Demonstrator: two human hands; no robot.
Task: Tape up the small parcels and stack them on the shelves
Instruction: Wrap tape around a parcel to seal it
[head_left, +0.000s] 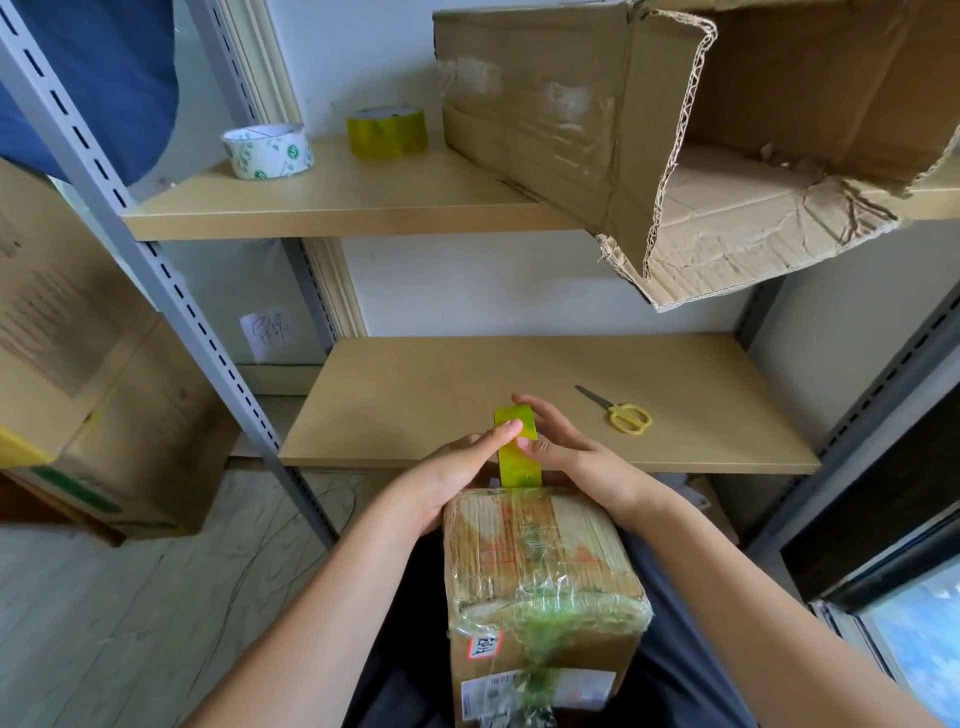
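Observation:
A small cardboard parcel (540, 577), wrapped in clear and greenish tape, rests on my lap. A strip of yellow-green tape (517, 452) stands up from the parcel's far top edge. My left hand (457, 473) pinches the strip with thumb and fingers from the left. My right hand (566, 447) holds its right side with fingers extended behind it. Yellow-handled scissors (621, 410) lie on the lower shelf (415, 395) just right of my hands. A yellow tape roll (387, 132) and a white tape roll (267, 152) sit on the upper shelf (337, 202).
A big torn open cardboard box (675, 156) lies on its side on the upper shelf at right, overhanging the edge. Large cartons (98, 405) stand at the left beyond the grey shelf upright (171, 291). A window is at lower right.

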